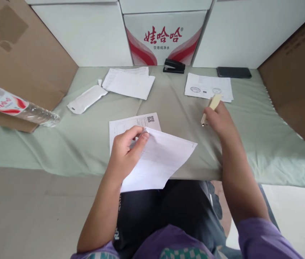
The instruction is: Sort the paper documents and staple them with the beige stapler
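My left hand (126, 153) pinches the top left corner of a white paper sheet (160, 154) between thumb and fingers. The sheet tilts over the table's front edge, and whether it is one sheet or a few together I cannot tell. Under it lies a printed form (134, 124) with a QR code. My right hand (219, 117) is closed around a slim cream-coloured tool (215, 102) with a small metal tip pointing down; its exact kind is unclear. Beyond that hand rests a stamped document (207, 84).
At the back stand a black stapler (174, 66) and a dark phone (233, 72). More papers (129, 82) and a white pouch (87, 99) lie at the left. A water bottle (19, 106) leans by a cardboard box (28, 46). White boxes (165, 39) line the rear of the cloth-covered table (263, 136).
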Available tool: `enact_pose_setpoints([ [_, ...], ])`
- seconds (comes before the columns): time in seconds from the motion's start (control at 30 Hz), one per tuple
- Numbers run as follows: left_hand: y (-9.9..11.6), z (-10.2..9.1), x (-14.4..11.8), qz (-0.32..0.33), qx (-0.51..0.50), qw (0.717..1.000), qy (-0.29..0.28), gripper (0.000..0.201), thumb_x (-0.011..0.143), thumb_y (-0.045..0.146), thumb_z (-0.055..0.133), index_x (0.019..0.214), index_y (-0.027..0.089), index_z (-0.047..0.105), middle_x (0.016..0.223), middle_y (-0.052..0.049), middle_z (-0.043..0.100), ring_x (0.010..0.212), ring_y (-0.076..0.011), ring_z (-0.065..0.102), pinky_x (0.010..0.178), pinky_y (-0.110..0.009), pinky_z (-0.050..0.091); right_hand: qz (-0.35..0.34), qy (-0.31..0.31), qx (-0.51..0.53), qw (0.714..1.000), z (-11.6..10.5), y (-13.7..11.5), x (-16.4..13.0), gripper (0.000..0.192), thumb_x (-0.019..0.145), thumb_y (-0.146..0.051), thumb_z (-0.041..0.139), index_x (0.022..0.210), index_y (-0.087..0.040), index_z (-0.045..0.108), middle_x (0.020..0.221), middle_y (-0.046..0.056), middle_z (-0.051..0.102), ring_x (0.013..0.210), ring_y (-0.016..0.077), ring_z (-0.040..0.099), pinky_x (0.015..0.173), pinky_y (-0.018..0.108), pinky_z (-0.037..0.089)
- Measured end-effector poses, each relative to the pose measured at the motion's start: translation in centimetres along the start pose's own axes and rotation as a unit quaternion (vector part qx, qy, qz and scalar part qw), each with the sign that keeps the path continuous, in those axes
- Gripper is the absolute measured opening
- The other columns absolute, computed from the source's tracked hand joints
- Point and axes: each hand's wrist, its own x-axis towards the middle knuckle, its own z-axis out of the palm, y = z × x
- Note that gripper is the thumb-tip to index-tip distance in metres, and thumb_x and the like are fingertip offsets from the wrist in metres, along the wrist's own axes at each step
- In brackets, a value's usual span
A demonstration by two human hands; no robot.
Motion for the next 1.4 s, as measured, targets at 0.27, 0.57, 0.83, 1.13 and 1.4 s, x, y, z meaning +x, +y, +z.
enact_pose_setpoints([
  [0.27, -0.6, -2.0, -0.3, 0.018, -0.036, 0.988, 0.146, 0.019, 0.091, 0.039, 0.066, 0.082, 0.023, 0.07, 0.073, 0.001, 0.064, 0.068, -0.0132, 0.057, 0.061, -0.025, 0.044, 0.07, 0.039, -0.209, 0.975, 1.2, 2.9, 1.7, 0.055, 0.09, -0.058, 0.049, 0.108, -0.009, 0.067, 0.12, 0.028, 0.059, 0.107, 0.0382, 0.062, 0.092, 0.052, 0.048],
  [0.57, -1.3, -5.3, 1.6, 0.025, -0.114, 0.934, 0.339, 0.002, 0.064, 0.017, 0.06, 0.063, 0.019, 0.061, 0.06, 0.003, 0.05, 0.064, -0.0124, 0.047, 0.058, -0.026, 0.035, 0.01, 0.122, -0.274, 0.954, -0.4, -0.2, 0.3, 0.06, 0.087, -0.036, 0.058, 0.141, -0.011, 0.051, 0.137, 0.026, 0.05, 0.127, 0.0431, 0.046, 0.102, 0.063, 0.037],
  [0.83, -6.5, -3.2, 9.9, -0.097, -0.36, 0.86, 0.349, 0.027, 0.074, 0.02, 0.062, 0.066, 0.02, 0.036, 0.067, 0.006, 0.037, 0.069, -0.007, 0.045, 0.069, -0.023, 0.045, -0.16, -0.245, 0.22, 0.931, 3.5, -5.8, -0.2, 0.042, 0.095, -0.054, 0.048, 0.112, -0.023, 0.072, 0.117, 0.007, 0.073, 0.109, 0.0242, 0.066, 0.097, 0.042, 0.051],
  [1.13, -9.3, 3.8, 13.5, -0.106, -0.402, 0.872, 0.259, 0.043, 0.066, 0.053, 0.085, 0.073, 0.021, 0.058, 0.076, -0.001, 0.063, 0.087, -0.0186, 0.066, 0.073, -0.027, 0.053, -0.102, -0.192, 0.343, 0.914, 9.8, -3.9, 1.0, 0.046, 0.086, -0.057, 0.062, 0.119, -0.025, 0.069, 0.118, 0.005, 0.074, 0.111, 0.0269, 0.067, 0.098, 0.044, 0.054],
  [1.4, -11.2, 4.3, 12.9, -0.133, -0.434, 0.869, 0.199, 0.042, 0.068, 0.05, 0.086, 0.083, 0.017, 0.066, 0.089, -0.009, 0.074, 0.096, -0.0234, 0.071, 0.082, -0.03, 0.057, -0.118, -0.158, 0.289, 0.937, 10.6, -2.6, 2.0, 0.039, 0.09, -0.051, 0.055, 0.114, -0.026, 0.074, 0.119, 0.001, 0.075, 0.116, 0.0284, 0.065, 0.106, 0.045, 0.049],
])
